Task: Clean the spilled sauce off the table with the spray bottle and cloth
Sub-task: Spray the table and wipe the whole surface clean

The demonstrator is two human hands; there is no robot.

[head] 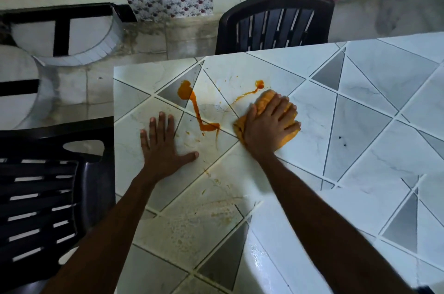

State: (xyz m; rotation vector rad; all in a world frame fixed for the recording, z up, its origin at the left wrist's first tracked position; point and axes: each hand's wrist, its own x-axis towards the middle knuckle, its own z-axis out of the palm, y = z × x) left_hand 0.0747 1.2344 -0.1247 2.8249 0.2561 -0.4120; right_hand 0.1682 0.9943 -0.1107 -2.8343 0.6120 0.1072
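Note:
Orange sauce lies in a thick streak on the white tiled table, with a thinner trail and blob further right. My right hand presses flat on a bunched orange cloth, just right of the streak. My left hand rests flat on the table to the left of the sauce, fingers spread. Faint orange smears and droplets mark the tiles nearer to me. No spray bottle is in view.
A black plastic chair stands behind the table's far edge. Another black chair is at the table's left side. The table's left edge runs close to my left hand. Tiled floor lies beyond.

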